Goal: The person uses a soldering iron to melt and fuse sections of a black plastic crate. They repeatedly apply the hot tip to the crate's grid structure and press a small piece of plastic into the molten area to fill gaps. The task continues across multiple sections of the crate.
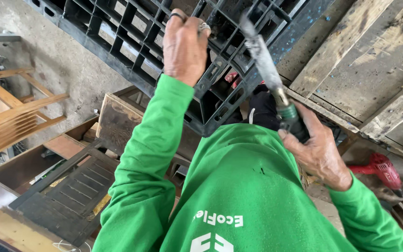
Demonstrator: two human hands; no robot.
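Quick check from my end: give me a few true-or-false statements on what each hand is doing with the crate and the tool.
1. The left hand grips the black plastic crate. True.
2. The right hand is empty. False: it holds a tool by its green handle.
3. The tool's tip points at the crate. True.
4. A red power drill is held in the left hand. False: it lies apart, at the right edge.
5. The sleeves are blue. False: green.
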